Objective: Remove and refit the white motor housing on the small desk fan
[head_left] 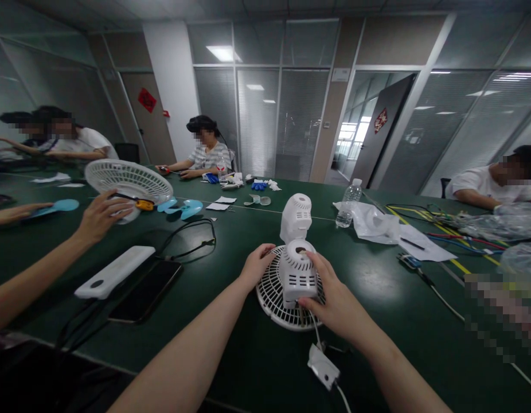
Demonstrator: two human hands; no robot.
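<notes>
A small white fan lies on the dark green table (pixel 231 229), its round rear grille (pixel 274 307) flat and its motor housing (pixel 295 272) standing up from the middle. My left hand (pixel 257 264) is curled on the grille's left rim beside the housing. My right hand (pixel 334 301) wraps the housing's right side, thumb on top. A second white housing shell (pixel 296 215) stands just behind. The fan's white cord runs toward me to a small white switch box (pixel 323 367).
At left a co-worker's hand (pixel 97 217) holds another white grille (pixel 128 179) with a yellow tool (pixel 143 203). Blue fan blades (pixel 184 207), a white power bank (pixel 114 271), a black phone (pixel 147 289), a water bottle (pixel 348 203), plastic bags (pixel 373 221) and loose wires (pixel 446 229) lie around. Other people sit round the table.
</notes>
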